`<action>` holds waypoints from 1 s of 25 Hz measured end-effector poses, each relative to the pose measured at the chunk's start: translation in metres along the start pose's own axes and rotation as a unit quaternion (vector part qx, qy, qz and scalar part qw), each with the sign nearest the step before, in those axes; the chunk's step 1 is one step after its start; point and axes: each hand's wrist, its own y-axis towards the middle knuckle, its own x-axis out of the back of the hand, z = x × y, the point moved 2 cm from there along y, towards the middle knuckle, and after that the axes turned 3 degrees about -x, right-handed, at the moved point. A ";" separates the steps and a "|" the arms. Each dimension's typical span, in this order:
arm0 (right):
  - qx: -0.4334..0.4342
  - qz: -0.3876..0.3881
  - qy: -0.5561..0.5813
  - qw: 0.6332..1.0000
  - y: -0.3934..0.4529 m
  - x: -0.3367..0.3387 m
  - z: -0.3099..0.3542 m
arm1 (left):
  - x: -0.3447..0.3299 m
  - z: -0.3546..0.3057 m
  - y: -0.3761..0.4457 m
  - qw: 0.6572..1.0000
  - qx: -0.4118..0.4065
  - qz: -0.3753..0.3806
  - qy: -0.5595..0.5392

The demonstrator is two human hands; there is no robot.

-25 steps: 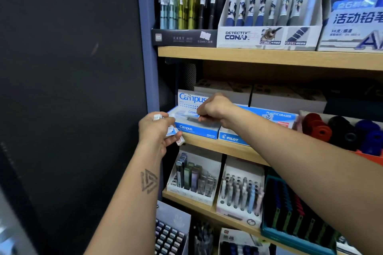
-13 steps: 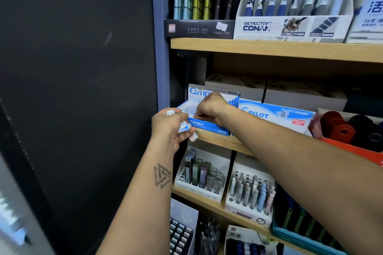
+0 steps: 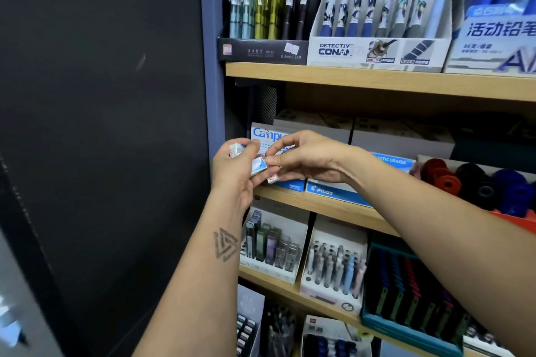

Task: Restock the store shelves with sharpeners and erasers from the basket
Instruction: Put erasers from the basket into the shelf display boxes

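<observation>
Left hand [image 3: 236,166] clutches erasers [image 3: 259,166] — right hand [image 3: 309,158] pinches one, wrist bent.

This is a stationery shop. Pale wooden shelves [image 3: 377,81] in a blue-grey metal frame [image 3: 211,52] carry retail display boxes set edge to edge: a black carton of upright green and blue pens [image 3: 262,51], a white "Detective Conan" carton of pens [image 3: 377,51], a blue "Pilot" plastic-eraser box [image 3: 333,193], a blue-and-white "Campus" box [image 3: 265,133], white cartons of lead refills [image 3: 274,243], and a teal tray of dark clips [image 3: 412,281]. Printed pack counts and brand labels face outward.
</observation>
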 end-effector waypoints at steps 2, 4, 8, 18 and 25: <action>-0.006 -0.007 0.030 1.000 -0.005 0.008 0.001 | -0.009 -0.001 -0.005 1.000 -0.017 0.017 0.002; 0.001 -0.033 0.026 0.999 -0.010 0.016 0.001 | -0.018 0.000 -0.008 0.999 -0.025 0.034 0.004; 0.030 -0.113 -0.002 0.993 -0.023 0.032 -0.002 | -0.027 0.006 -0.009 0.999 -0.020 0.039 -0.018; 0.151 -0.166 -0.138 0.965 -0.049 0.067 -0.002 | -0.059 0.026 -0.023 0.989 0.065 0.120 0.063; 0.104 -0.155 -0.118 0.975 -0.058 0.076 -0.012 | -0.069 0.033 -0.023 0.990 0.077 0.121 -0.018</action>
